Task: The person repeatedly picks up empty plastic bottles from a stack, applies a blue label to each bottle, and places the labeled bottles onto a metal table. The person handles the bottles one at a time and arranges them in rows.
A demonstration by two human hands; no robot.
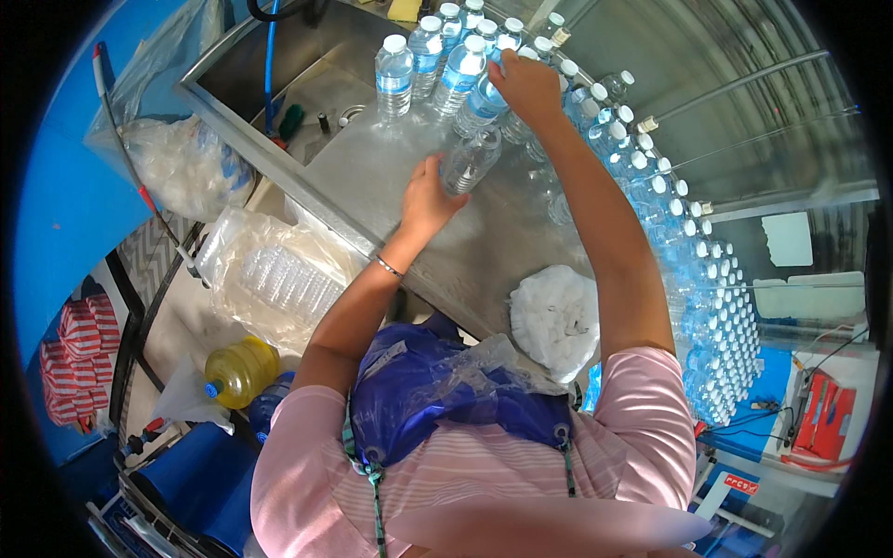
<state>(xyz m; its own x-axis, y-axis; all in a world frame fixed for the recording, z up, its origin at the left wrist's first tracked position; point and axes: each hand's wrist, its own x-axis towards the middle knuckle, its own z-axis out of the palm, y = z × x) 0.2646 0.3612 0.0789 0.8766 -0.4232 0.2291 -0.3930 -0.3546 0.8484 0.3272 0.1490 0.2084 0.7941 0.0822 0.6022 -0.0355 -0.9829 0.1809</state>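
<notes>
Both bare arms stretch forward over the steel counter (391, 167). The left hand (426, 197), a thin bangle at its wrist, sits nearer the counter's front edge, fingers curled in a grip. The right hand (528, 88) reaches farther back, palm down, fingers apparently closed, though partly hidden.

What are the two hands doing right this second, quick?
Left hand: closed around a clear uncapped bottle lying tilted on the steel counter.
Right hand: closed on a labelled, capped water bottle among the standing ones.
</notes>
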